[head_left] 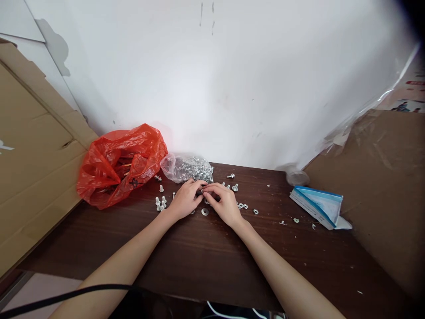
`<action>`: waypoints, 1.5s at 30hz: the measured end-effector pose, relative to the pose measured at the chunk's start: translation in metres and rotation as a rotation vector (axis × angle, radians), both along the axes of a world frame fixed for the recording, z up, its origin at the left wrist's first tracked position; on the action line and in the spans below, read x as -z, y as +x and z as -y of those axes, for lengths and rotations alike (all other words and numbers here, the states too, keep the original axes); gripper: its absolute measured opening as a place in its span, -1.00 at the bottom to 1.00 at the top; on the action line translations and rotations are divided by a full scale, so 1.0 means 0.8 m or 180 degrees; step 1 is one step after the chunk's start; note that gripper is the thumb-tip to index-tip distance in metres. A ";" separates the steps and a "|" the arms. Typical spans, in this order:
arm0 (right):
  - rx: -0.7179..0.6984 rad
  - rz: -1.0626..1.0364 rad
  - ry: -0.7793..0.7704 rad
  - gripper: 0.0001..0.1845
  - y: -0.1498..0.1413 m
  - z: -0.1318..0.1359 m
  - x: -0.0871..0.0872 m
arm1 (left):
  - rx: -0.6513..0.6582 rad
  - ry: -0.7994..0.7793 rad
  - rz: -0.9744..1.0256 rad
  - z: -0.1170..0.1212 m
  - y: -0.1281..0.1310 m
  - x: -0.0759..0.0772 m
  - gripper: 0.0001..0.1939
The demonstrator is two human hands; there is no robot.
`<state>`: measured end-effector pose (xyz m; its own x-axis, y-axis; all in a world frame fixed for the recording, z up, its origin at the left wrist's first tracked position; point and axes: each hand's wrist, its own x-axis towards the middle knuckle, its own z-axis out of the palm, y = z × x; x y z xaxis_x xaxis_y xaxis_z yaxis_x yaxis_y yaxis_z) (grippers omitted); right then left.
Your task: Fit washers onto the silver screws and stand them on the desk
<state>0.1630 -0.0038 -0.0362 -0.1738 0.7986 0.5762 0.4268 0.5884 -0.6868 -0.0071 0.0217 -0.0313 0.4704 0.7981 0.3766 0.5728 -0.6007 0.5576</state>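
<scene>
My left hand (186,200) and my right hand (223,202) meet over the dark wooden table (206,257), fingertips pinched together on a small metal part I cannot make out. Loose bolts (160,203) stand to the left of my left hand. A washer (205,212) lies just below the fingers, and more washers (245,206) lie to the right of my right hand. A clear plastic bag of metal hardware (191,168) sits right behind the hands.
A red plastic bag (121,161) lies at the back left. A blue and white box (318,204) sits at the right, with a clear round container (298,177) behind it. Cardboard sheets (36,155) flank the table on both sides. A white wall stands behind.
</scene>
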 end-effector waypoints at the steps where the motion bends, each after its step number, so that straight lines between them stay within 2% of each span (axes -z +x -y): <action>1: -0.0003 0.0001 0.0008 -0.85 0.000 0.000 0.000 | -0.0004 -0.0010 -0.0021 0.000 0.000 0.000 -0.64; 5: -0.0015 -0.0007 0.0004 -0.85 0.000 0.000 0.000 | -0.0034 0.0025 -0.0076 0.001 0.000 -0.002 -0.63; 9: 0.0008 0.0051 -0.0022 -0.86 0.001 0.000 0.000 | -0.0054 0.0151 -0.0033 0.002 0.000 -0.003 -0.70; 20: 0.0232 -0.0016 -0.0470 -0.83 0.002 0.002 0.002 | -0.0036 0.0498 0.0022 0.009 0.000 -0.010 -0.89; 29: 0.0205 0.0005 -0.0360 -0.89 0.003 0.003 -0.001 | 0.0021 0.0565 0.0015 0.005 -0.001 -0.005 -0.89; 34: 0.0127 -0.0075 -0.0273 -0.84 0.005 0.003 -0.001 | -0.0016 0.0573 0.0034 0.006 -0.001 -0.005 -0.88; 45: 0.0046 -0.0016 -0.0176 -0.93 0.005 0.002 -0.001 | -0.0056 0.0389 0.0098 0.006 -0.001 -0.006 -0.88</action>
<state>0.1671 -0.0055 -0.0354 -0.1594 0.8316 0.5321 0.4314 0.5434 -0.7201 -0.0077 0.0170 -0.0264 0.4435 0.7533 0.4856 0.5676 -0.6554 0.4983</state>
